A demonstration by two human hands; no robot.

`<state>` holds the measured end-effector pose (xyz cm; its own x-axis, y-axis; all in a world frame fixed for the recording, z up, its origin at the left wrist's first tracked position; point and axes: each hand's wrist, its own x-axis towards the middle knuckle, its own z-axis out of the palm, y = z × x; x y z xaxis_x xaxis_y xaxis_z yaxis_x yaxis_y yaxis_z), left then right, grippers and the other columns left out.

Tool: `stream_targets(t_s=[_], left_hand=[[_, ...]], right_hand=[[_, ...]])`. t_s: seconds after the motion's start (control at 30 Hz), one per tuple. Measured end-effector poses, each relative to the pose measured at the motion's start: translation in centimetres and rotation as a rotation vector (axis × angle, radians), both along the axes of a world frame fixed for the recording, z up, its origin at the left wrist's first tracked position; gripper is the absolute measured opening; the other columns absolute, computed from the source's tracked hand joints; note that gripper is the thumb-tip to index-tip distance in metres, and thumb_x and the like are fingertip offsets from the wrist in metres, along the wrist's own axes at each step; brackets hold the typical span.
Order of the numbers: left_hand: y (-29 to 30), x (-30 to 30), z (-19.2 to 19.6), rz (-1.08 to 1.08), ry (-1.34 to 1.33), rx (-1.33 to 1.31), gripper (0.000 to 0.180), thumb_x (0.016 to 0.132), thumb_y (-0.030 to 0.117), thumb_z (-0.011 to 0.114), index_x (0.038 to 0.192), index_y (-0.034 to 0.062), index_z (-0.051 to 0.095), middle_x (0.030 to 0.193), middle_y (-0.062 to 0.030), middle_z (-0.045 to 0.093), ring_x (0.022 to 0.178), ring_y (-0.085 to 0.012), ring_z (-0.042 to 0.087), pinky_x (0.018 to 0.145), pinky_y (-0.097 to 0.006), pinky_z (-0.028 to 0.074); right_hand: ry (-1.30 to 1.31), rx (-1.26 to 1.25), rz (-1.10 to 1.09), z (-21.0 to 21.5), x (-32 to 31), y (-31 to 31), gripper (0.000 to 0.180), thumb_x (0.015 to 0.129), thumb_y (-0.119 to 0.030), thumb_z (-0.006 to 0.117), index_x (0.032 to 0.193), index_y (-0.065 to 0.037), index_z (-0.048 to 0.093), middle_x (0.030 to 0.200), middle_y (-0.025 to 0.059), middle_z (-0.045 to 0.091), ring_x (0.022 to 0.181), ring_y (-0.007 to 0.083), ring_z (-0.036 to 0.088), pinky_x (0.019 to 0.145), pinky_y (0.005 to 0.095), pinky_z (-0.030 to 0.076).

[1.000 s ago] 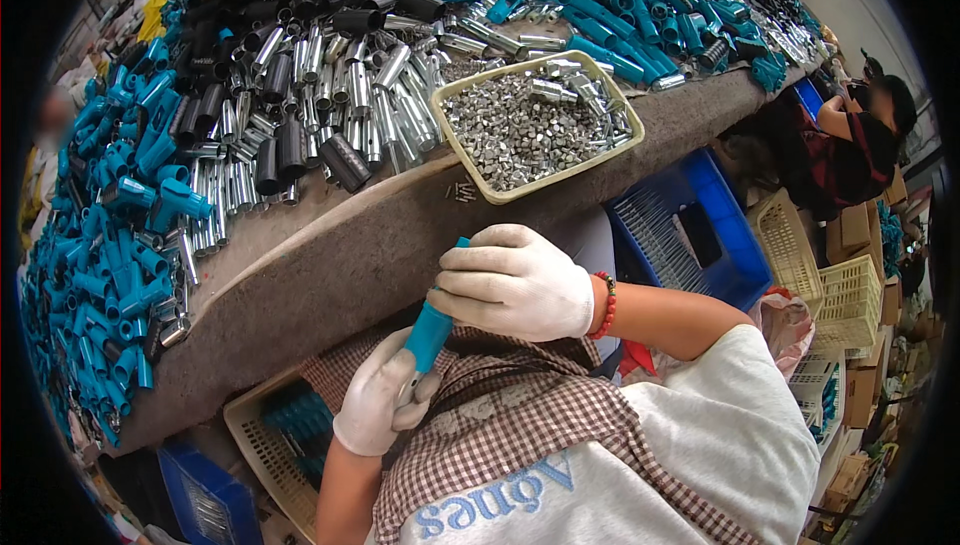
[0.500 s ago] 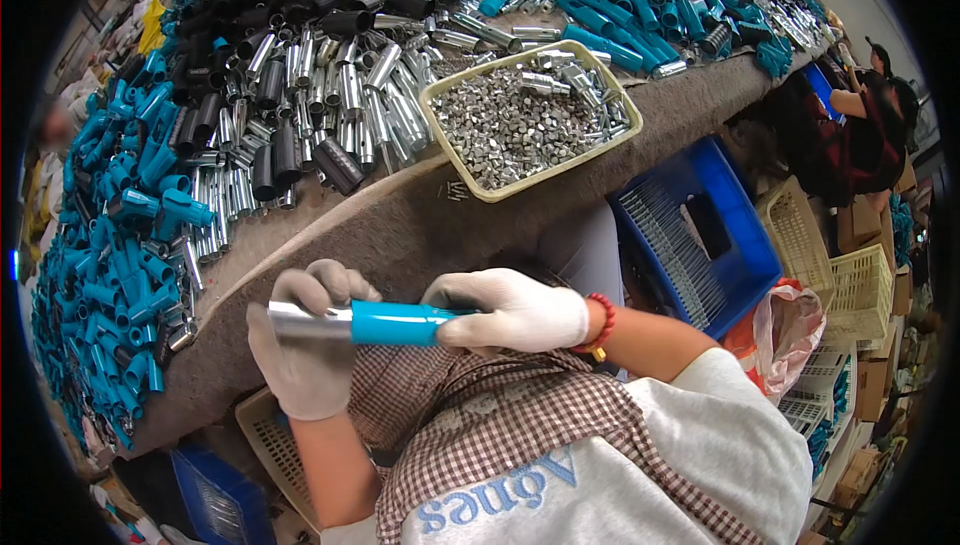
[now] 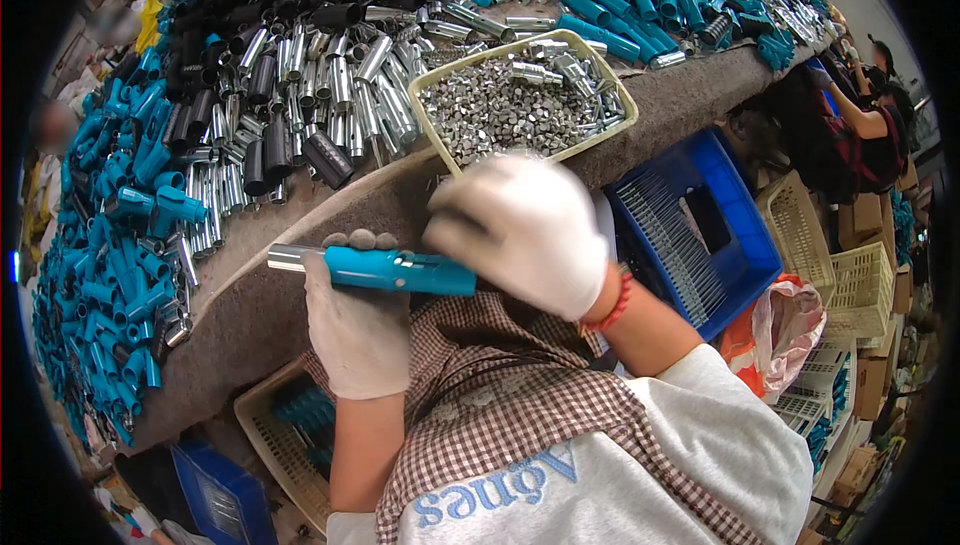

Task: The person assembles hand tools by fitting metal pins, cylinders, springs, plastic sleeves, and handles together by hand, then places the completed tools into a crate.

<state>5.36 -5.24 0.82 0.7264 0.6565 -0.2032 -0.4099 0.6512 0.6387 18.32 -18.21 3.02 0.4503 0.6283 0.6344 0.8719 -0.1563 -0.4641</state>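
My gloved left hand (image 3: 358,315) is closed around a teal tube (image 3: 400,272), which lies nearly level in front of my apron. A silver metal tube (image 3: 286,257) sticks out of its left end. My gloved right hand (image 3: 525,230) is above the teal tube's right end, just below the tray. Its fingers look curled, but motion blurs them and I cannot see whether anything is between them. The cream tray (image 3: 622,127) holds many small metal pieces (image 3: 480,115) and a few larger silver fittings (image 3: 575,73).
Heaps of teal tubes (image 3: 110,275), black sleeves (image 3: 325,157) and silver tubes (image 3: 345,85) cover the cloth-topped table (image 3: 330,220). A blue crate (image 3: 740,285) of metal rods stands right; a cream basket (image 3: 262,445) stands lower left. Another person (image 3: 850,135) sits far right.
My right hand has let go of the teal tube and moved up and right toward the tray. My left hand has shifted right, now gripping the teal tube; less of the silver tube shows.
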Motion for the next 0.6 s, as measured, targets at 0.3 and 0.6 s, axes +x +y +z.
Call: stream_targets(t_s=[0.3, 0.6], left_hand=[[0.2, -1.0, 0.1, 0.037, 0.085, -0.155, 0.027, 0.098, 0.037, 0.051, 0.102, 0.01, 0.053, 0.092, -0.0037, 0.06, 0.083, -0.0188, 0.06, 0.081, -0.04, 0.051], [3.0, -0.1, 1.1, -0.01, -0.107, -0.248, 0.031, 0.098, 0.041, 0.049, 0.087, 0.0123, 0.05, 0.066, 0.0004, 0.044, 0.056, -0.012, 0.043, 0.068, -0.033, 0.047]], right_hand=[[-0.3, -0.165, -0.307, -0.2, 7.5, -0.6, 0.01, 0.072, -0.014, 0.07, 0.074, -0.006, 0.065, 0.077, 0.0118, 0.061, 0.08, 0.0306, 0.06, 0.074, 0.0407, 0.049], [0.571, 0.092, 0.217, 1.0, -2.1, 1.1, 0.011, 0.075, -0.008, 0.071, 0.084, -0.004, 0.067, 0.081, 0.0097, 0.062, 0.073, 0.0209, 0.062, 0.067, 0.0313, 0.05]])
